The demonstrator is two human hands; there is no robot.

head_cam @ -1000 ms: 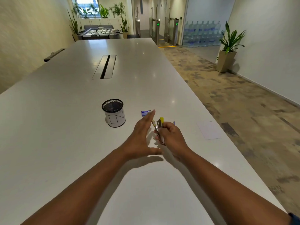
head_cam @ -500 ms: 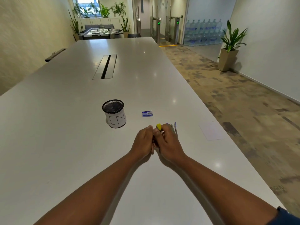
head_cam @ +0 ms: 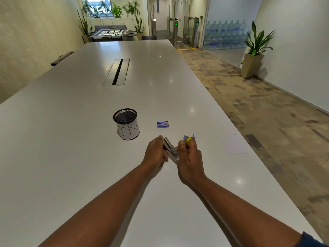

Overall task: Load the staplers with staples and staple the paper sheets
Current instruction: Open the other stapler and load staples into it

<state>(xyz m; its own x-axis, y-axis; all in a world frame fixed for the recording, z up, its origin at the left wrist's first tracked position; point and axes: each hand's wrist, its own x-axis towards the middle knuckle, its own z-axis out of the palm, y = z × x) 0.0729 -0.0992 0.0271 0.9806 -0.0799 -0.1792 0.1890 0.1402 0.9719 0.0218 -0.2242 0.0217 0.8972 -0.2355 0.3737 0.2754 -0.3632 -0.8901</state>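
A small stapler [head_cam: 170,147] is spread open between both hands just above the white table [head_cam: 71,139]. My left hand [head_cam: 155,152] grips its silver metal part. My right hand [head_cam: 189,155] holds the yellow-tipped part [head_cam: 188,139], mostly hidden in the fingers. A small blue staple box [head_cam: 162,124] lies just beyond the hands. A blue object [head_cam: 189,136], partly hidden, lies behind my right hand. A white paper sheet [head_cam: 232,144] rests to the right near the table edge.
A black mesh cup [head_cam: 126,123] wrapped in paper marked "IN" stands left of the staple box. A cable slot [head_cam: 117,71] runs along the table's middle farther back. The table's right edge drops to a carpeted aisle with a potted plant [head_cam: 254,50].
The hands came together on the stapler, then drew apart again. The stapler is now spread open, its silver part in my left hand and its yellow-tipped part in my right.
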